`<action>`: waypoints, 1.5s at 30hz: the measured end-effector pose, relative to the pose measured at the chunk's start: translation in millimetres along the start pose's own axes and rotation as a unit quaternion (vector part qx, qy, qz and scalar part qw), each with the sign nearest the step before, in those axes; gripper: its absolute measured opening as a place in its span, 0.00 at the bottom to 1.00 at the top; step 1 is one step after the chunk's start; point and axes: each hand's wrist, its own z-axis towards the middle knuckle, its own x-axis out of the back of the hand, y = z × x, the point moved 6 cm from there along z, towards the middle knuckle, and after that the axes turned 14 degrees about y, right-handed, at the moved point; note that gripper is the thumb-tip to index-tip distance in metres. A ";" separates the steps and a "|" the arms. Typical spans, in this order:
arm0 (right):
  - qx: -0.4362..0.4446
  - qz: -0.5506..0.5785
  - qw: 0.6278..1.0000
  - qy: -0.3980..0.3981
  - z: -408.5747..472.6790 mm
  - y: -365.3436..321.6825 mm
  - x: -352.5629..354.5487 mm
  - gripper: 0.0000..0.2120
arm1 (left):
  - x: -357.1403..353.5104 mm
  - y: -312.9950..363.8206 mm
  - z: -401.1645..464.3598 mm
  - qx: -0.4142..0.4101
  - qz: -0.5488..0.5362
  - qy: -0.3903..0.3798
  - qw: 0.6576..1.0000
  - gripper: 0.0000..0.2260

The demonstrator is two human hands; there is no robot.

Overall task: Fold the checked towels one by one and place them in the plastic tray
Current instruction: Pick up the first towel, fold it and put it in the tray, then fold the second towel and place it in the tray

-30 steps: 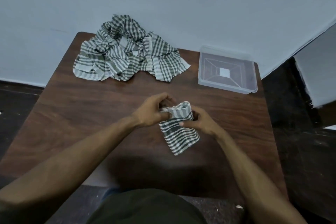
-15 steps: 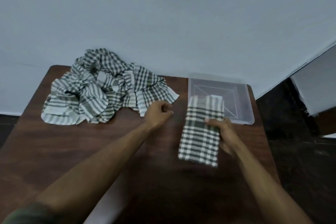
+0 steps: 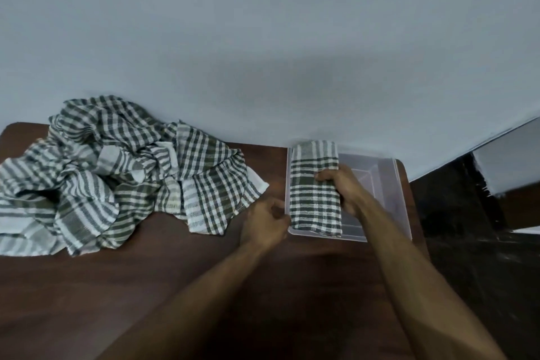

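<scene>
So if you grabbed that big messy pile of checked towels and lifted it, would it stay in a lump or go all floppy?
Probably floppy: the pile of towels lies crumpled in soft folds, so it would likely sag and trail. It looks like several cloths tangled, so some may drop off. It seems light for its bulk, since the folded towel is held by the right hand alone.

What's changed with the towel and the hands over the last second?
The folded towel, worked by both hands over the table a second ago, has been carried by the right hand up into the plastic tray. The left hand let go and sits beside the tray. The towel pile is unchanged.
</scene>
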 end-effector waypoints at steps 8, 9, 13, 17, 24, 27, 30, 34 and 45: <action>0.031 -0.063 0.995 0.068 14.8 0.2 -0.2 0.18 | -0.7 -3.5 0.9 0.012 -0.053 -0.011 0.998 0.06; 0.069 -0.104 0.987 0.100 13.3 -3.6 4.5 0.20 | -0.3 -3.3 0.7 0.014 -0.057 -0.013 0.998 0.06; 0.298 -0.368 0.842 0.258 -22.7 -15.0 22.4 0.20 | 9.9 -6.1 -1.8 0.008 -0.056 -0.002 0.998 0.04; 0.402 -0.426 0.780 0.219 -55.2 1.4 3.6 0.07 | 57.0 -2.4 -13.5 -0.164 0.112 0.115 0.973 0.04; 0.624 -0.407 0.667 0.012 -127.1 9.1 -139.6 0.07 | 123.6 -61.9 -10.1 -0.294 0.387 0.182 0.855 0.16; 0.548 -0.494 0.674 -0.041 -121.4 38.5 -183.6 0.17 | 134.2 -76.5 -9.0 -0.274 0.376 0.168 0.869 0.13; 0.551 -0.470 0.689 0.006 -120.2 42.2 -192.7 0.09 | 142.4 -73.3 -9.7 -0.272 0.332 0.173 0.887 0.08; 0.431 -0.249 0.867 -0.032 -120.3 4.9 -177.1 0.02 | 173.7 -40.1 -16.5 -0.253 0.145 0.220 0.931 0.10; 0.533 0.012 0.842 -0.083 -266.5 -183.9 -129.8 0.19 | 306.0 169.9 -100.8 -0.260 -0.255 0.174 0.915 0.05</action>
